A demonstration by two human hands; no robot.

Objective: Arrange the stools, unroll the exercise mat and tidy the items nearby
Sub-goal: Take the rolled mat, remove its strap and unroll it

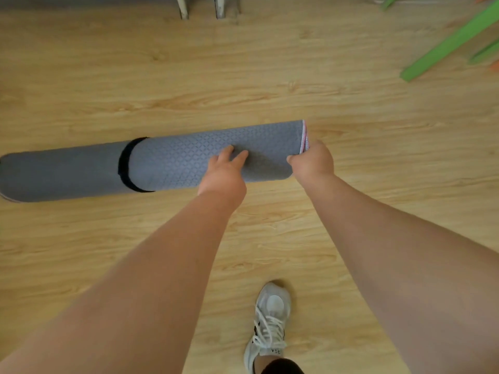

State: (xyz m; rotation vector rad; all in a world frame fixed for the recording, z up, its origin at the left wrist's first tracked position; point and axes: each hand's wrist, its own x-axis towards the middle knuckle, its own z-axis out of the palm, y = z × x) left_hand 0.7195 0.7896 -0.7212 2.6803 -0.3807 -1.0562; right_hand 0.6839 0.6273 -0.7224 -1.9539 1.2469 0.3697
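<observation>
A rolled grey exercise mat (172,163) with a diamond pattern lies across the wooden floor, a black strap (124,164) around it left of the middle. My left hand (225,174) rests on top of the roll near its right part, fingers spread on the surface. At the roll's right end, my right hand (312,160) pinches the loose outer edge, which has pink and white stitching. The mat's corner is lifted slightly under that hand.
Green stool legs (448,44) slant in at the top right, with an orange piece (495,64) at the right edge. Two pale furniture legs (201,6) stand at the top centre. My foot in a white sneaker (268,325) stands on the floor below.
</observation>
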